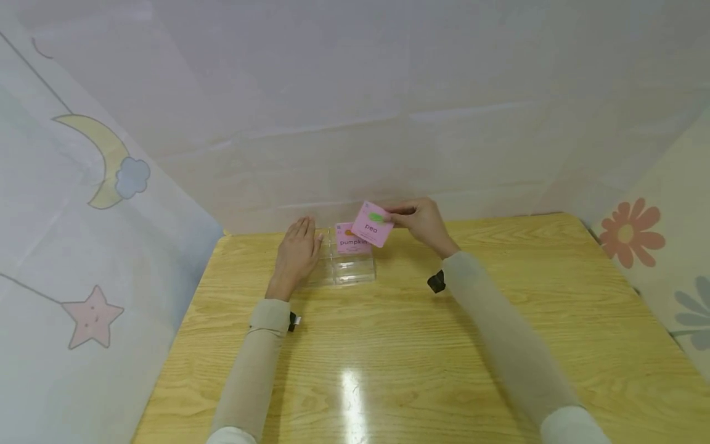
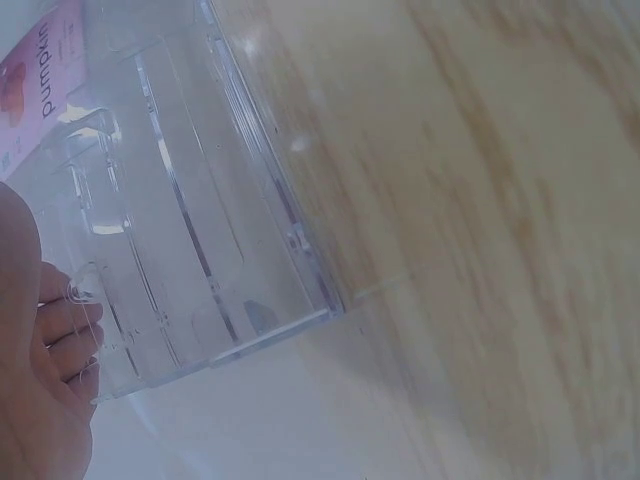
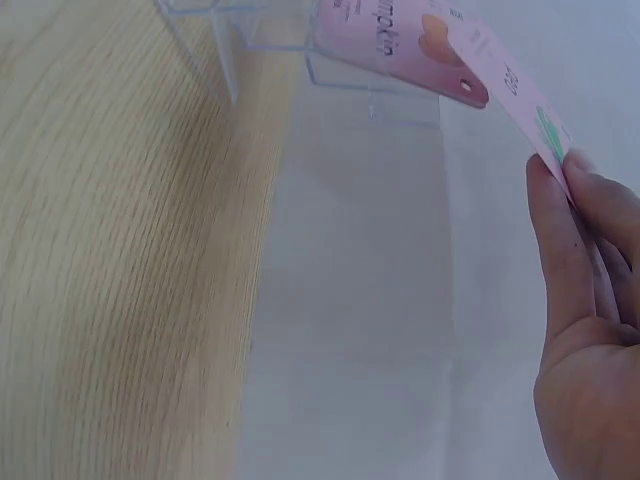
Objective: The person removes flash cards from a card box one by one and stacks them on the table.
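In the head view my left hand (image 1: 297,253) lies at the left part of a clear plastic card rack (image 1: 354,271), fingers extended towards its back. The left wrist view shows the fingers (image 2: 72,340) against the rack's edge. A pink card with "pumpkin" printed on it (image 1: 350,245) stands in the back of the rack's right half. My right hand (image 1: 423,223) pinches a pink "pea" card (image 1: 373,229) by its right edge between thumb and fingers. That card is tilted, overlapping the pumpkin card's upper right in the head view.
The rack stands near the back edge of a wooden table (image 1: 444,370). A pale cloth wall (image 1: 355,154) rises right behind it, with printed side walls at left and right. Dark straps (image 1: 436,282) show at both wrists.
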The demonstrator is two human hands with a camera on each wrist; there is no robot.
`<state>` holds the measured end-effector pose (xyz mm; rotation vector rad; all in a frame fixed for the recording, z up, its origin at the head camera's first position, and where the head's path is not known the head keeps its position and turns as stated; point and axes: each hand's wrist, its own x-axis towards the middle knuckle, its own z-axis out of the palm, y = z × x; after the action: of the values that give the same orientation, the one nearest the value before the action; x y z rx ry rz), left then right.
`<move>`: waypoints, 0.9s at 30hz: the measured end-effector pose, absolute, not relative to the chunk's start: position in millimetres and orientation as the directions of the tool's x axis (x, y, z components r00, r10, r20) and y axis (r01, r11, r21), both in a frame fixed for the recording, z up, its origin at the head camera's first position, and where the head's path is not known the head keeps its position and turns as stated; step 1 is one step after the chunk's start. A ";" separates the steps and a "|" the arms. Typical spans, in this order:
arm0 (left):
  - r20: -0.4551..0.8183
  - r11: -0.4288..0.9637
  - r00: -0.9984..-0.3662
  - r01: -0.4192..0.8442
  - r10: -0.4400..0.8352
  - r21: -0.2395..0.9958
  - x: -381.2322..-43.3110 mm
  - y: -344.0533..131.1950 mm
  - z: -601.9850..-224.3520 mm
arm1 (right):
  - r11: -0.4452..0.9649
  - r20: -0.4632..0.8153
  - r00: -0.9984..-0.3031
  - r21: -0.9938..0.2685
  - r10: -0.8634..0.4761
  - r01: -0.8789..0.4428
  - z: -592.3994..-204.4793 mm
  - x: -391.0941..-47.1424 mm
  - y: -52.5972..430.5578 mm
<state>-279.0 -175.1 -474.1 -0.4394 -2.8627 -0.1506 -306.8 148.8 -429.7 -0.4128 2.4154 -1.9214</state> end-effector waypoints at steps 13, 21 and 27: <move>0.260 0.948 -0.924 0.309 0.281 0.071 -276.6 -173.4 -476.1 | 0.289 0.024 -0.957 -0.951 -0.289 -0.111 -441.9 -296.5 198.7; 0.278 0.947 -0.920 0.310 0.277 0.084 -277.6 -173.0 -475.5 | 0.285 -0.021 -0.959 -0.957 -0.284 -0.063 -454.8 -291.5 228.3; 0.287 0.949 -0.919 0.305 0.269 0.086 -278.1 -172.1 -475.4 | 0.307 -0.090 -0.960 -0.952 -0.265 0.004 -467.2 -289.1 245.0</move>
<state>-278.1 -172.1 -475.4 -0.4248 -2.8283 -0.1867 -289.1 245.0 -467.2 -0.2385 2.3442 -1.7073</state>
